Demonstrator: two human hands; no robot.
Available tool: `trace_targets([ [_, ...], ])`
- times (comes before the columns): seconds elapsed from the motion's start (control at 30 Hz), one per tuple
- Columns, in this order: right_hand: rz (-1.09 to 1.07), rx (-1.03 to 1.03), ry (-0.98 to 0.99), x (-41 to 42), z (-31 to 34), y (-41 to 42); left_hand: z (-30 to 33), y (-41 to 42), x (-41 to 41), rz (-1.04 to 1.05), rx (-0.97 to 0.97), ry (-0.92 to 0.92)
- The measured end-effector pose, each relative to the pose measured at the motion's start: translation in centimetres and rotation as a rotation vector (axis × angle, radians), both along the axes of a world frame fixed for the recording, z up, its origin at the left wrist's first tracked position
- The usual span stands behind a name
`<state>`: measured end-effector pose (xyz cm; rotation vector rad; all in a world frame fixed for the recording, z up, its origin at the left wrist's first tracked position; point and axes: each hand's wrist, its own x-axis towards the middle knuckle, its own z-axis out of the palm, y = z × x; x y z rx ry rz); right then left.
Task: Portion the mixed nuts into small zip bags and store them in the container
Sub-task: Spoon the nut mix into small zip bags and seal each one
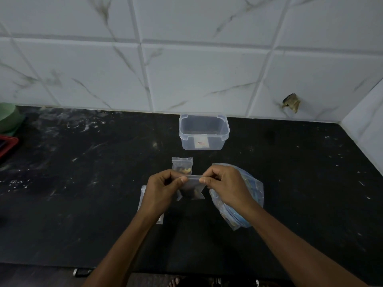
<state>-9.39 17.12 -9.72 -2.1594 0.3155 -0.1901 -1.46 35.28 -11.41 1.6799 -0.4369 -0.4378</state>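
I hold a small clear zip bag (191,188) above the black counter, with dark nuts in its bottom. My left hand (163,188) pinches the left end of its zip strip and my right hand (224,184) pinches the right end. Another small zip bag (182,164) with nuts lies flat just behind my hands. A clear plastic container (204,131) without a lid stands farther back near the wall; it looks empty. The large plastic bag of mixed nuts (246,206) lies under my right wrist. A stack of small clear zip bags (159,219) shows under my left hand.
The black stone counter (83,204) meets a white tiled wall (186,69) at the back and on the right. A green bowl (8,119) and a red tray (7,146) sit at the far left edge. The counter's front edge runs below my forearms.
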Motion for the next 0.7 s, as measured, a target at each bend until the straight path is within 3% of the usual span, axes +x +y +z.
trace_targets([
  [0.23,0.013,0.162,0.163,1.0,0.0,0.4,-1.4,0.5,1.2,0.036,0.074,0.045],
  [0.43,-0.025,0.049,0.332,4.8,-1.5,1.0,-3.0,0.0,3.9,0.087,0.256,0.098],
  [0.7,-0.128,-0.256,0.493,9.8,-5.1,1.1,-4.2,-2.8,7.6,0.121,0.445,0.070],
])
